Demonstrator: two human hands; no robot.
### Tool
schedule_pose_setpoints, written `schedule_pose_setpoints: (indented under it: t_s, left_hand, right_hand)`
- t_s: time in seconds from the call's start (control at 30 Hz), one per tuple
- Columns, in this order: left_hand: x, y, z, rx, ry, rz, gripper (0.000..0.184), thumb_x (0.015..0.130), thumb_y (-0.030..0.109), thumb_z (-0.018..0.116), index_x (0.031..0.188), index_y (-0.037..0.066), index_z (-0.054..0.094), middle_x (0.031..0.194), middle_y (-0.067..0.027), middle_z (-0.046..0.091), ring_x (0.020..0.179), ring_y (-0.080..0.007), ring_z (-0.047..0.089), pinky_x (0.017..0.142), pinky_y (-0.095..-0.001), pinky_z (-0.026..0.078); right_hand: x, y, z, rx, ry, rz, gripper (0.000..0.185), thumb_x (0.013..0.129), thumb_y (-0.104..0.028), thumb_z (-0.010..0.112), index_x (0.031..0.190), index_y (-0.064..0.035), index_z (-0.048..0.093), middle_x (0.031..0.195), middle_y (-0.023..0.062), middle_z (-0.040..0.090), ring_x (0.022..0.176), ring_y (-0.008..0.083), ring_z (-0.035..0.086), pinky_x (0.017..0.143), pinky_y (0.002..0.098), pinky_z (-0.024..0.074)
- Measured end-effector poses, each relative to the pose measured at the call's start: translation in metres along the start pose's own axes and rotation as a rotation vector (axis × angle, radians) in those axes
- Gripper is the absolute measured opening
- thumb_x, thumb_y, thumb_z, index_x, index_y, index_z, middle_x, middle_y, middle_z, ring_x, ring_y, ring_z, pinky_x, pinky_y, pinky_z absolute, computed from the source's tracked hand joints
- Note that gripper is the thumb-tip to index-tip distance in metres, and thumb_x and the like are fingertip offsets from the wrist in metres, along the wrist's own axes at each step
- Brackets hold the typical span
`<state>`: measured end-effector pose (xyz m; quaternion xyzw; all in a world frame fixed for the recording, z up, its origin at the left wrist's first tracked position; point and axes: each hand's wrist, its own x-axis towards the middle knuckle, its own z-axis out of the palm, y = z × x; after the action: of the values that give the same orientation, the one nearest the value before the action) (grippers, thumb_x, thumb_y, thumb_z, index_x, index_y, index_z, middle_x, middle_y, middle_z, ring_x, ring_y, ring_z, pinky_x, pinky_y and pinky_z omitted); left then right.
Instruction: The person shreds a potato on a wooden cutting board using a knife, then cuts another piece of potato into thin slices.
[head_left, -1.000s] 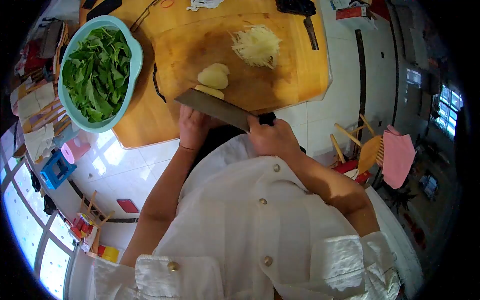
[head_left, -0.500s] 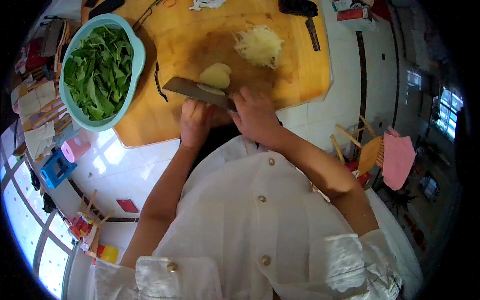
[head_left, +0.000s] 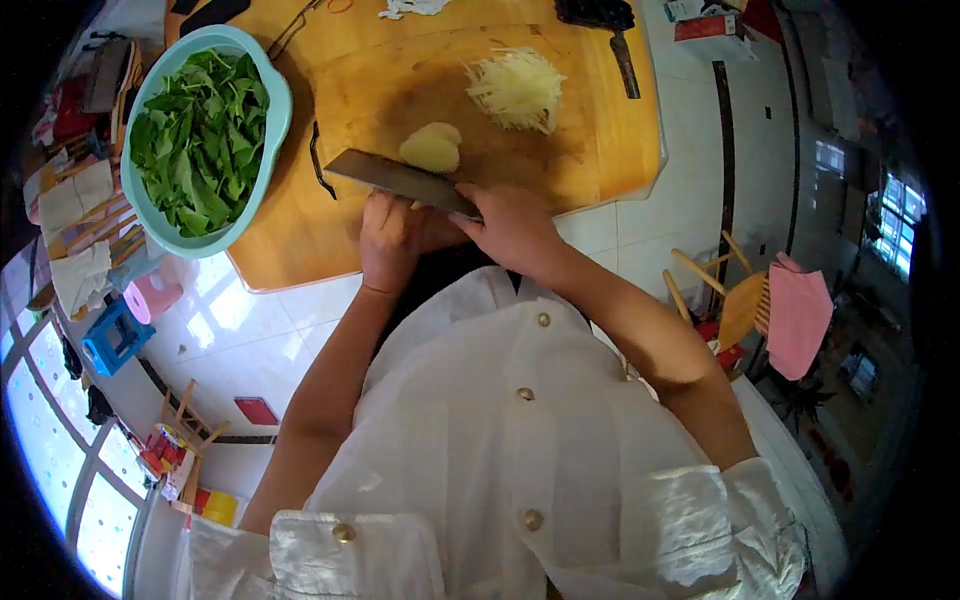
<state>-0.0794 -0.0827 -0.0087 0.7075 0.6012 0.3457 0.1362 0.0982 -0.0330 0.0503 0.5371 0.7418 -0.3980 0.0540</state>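
Note:
My right hand (head_left: pixel 512 226) is closed around the handle end of a cleaver (head_left: pixel 395 180), whose broad blade points left across the near part of the wooden cutting board (head_left: pixel 360 110). My left hand (head_left: pixel 388 240) has its fingers curled right under the blade, on the near side. Whatever those fingers press on is mostly hidden by the blade and the hand. Just beyond the blade lie a few pale potato slices (head_left: pixel 431 148), overlapping in a small stack. Farther back to the right is a loose heap of potato shreds (head_left: pixel 516 88).
A light blue basin (head_left: pixel 281 110) of cut green leaves (head_left: pixel 200 145) stands at the left of the table. A dark-handled tool (head_left: pixel 625 68) lies at the far right corner. A wooden chair (head_left: pixel 738 312) with a pink cloth (head_left: pixel 797 318) stands on the floor to the right.
A pale slice that lay along the cleaver's blade no longer shows there. The blade has turned slightly, and its face is now bare. Both hands stay in nearly the same place.

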Motion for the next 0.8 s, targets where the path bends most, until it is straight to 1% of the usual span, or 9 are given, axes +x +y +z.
schedule_pose_setpoints:
  t_s: [0.03, 0.1, 0.23, 0.3, 0.43, 0.5, 0.63, 0.73, 0.8]
  left_hand:
    - [-0.001, -0.001, 0.000, 0.000, 0.000, 0.000, 0.019, 0.072, 0.004, 0.069, 0.088, 0.001, 0.060, 0.096, -0.0159, 0.058, 0.088, -0.0352, 0.056, 0.072, -0.0409, 0.048]
    - [-0.002, -0.003, 0.000, -0.022, -0.038, -0.016, 0.024, 0.070, 0.003, 0.069, 0.093, 0.002, 0.061, 0.099, -0.0161, 0.058, 0.090, -0.0356, 0.056, 0.073, -0.0413, 0.048]
    - [-0.009, -0.005, -0.001, -0.034, -0.074, -0.028, 0.030, 0.069, 0.003, 0.070, 0.098, 0.003, 0.061, 0.102, -0.0168, 0.057, 0.092, -0.0375, 0.056, 0.075, -0.0427, 0.049]
    - [-0.013, -0.002, -0.002, -0.091, -0.081, -0.108, 0.030, 0.070, -0.002, 0.066, 0.100, 0.001, 0.061, 0.107, -0.0168, 0.058, 0.100, -0.0394, 0.055, 0.086, -0.0434, 0.047]
    - [-0.018, -0.008, 0.002, -0.013, -0.055, -0.036, 0.033, 0.070, -0.004, 0.065, 0.101, 0.001, 0.061, 0.110, -0.0174, 0.058, 0.103, -0.0410, 0.054, 0.089, -0.0452, 0.046]
    - [-0.018, -0.007, 0.002, -0.045, -0.073, -0.080, 0.034, 0.069, -0.003, 0.066, 0.103, 0.002, 0.061, 0.110, -0.0180, 0.058, 0.105, -0.0414, 0.054, 0.091, -0.0464, 0.045]
    - [-0.020, -0.014, 0.003, -0.057, -0.138, -0.092, 0.034, 0.069, -0.002, 0.066, 0.103, 0.002, 0.061, 0.108, -0.0180, 0.059, 0.104, -0.0410, 0.054, 0.090, -0.0464, 0.045]
    - [-0.019, -0.016, 0.004, -0.012, -0.166, -0.014, 0.034, 0.070, -0.003, 0.065, 0.103, 0.002, 0.061, 0.105, -0.0175, 0.060, 0.102, -0.0396, 0.055, 0.089, -0.0457, 0.045]
    - [-0.016, -0.013, 0.003, -0.012, -0.139, -0.013, 0.033, 0.070, -0.004, 0.064, 0.102, 0.003, 0.061, 0.102, -0.0163, 0.060, 0.099, -0.0379, 0.055, 0.086, -0.0452, 0.046]
  right_hand:
    - [-0.003, -0.002, -0.001, 0.000, 0.000, 0.000, 0.041, 0.083, -0.027, 0.062, 0.117, -0.0049, 0.059, 0.088, 0.0206, 0.063, 0.084, 0.0349, 0.062, 0.083, 0.0419, 0.0473]
    - [-0.014, -0.006, -0.001, -0.286, 0.147, -0.180, 0.032, 0.086, -0.027, 0.059, 0.110, -0.0060, 0.062, 0.066, 0.0148, 0.064, 0.066, 0.0323, 0.064, 0.076, 0.0403, 0.0480]
    - [-0.044, -0.002, -0.003, -0.358, 0.186, -0.236, 0.031, 0.085, -0.026, 0.061, 0.109, -0.0067, 0.062, 0.058, 0.0093, 0.062, 0.057, 0.0272, 0.062, 0.069, 0.0383, 0.0480]
    - [-0.067, -0.012, -0.018, -0.361, 0.103, -0.122, 0.033, 0.083, -0.024, 0.062, 0.111, -0.0064, 0.060, 0.057, 0.0079, 0.061, 0.055, 0.0233, 0.061, 0.063, 0.0368, 0.0472]
    - [-0.078, -0.006, -0.020, -0.358, 0.079, -0.108, 0.033, 0.082, -0.021, 0.061, 0.111, -0.0059, 0.060, 0.053, 0.0056, 0.059, 0.049, 0.0210, 0.058, 0.058, 0.0340, 0.0463]
    - [-0.080, 0.004, -0.009, -0.422, 0.202, -0.192, 0.034, 0.078, -0.019, 0.062, 0.110, -0.0064, 0.060, 0.049, 0.0047, 0.057, 0.044, 0.0192, 0.056, 0.053, 0.0313, 0.0447]
    - [-0.078, 0.003, -0.009, -0.457, 0.195, -0.214, 0.037, 0.076, -0.017, 0.061, 0.111, -0.0048, 0.059, 0.048, 0.0041, 0.056, 0.044, 0.0190, 0.056, 0.054, 0.0311, 0.0446]
    - [-0.077, 0.001, -0.010, -0.506, 0.191, -0.229, 0.039, 0.074, -0.017, 0.060, 0.111, -0.0023, 0.058, 0.049, 0.0041, 0.056, 0.047, 0.0198, 0.058, 0.055, 0.0331, 0.0449]
    - [-0.072, -0.004, -0.013, -0.391, 0.076, -0.157, 0.036, 0.077, -0.017, 0.059, 0.110, -0.0003, 0.058, 0.052, 0.0053, 0.059, 0.051, 0.0228, 0.060, 0.055, 0.0354, 0.0447]
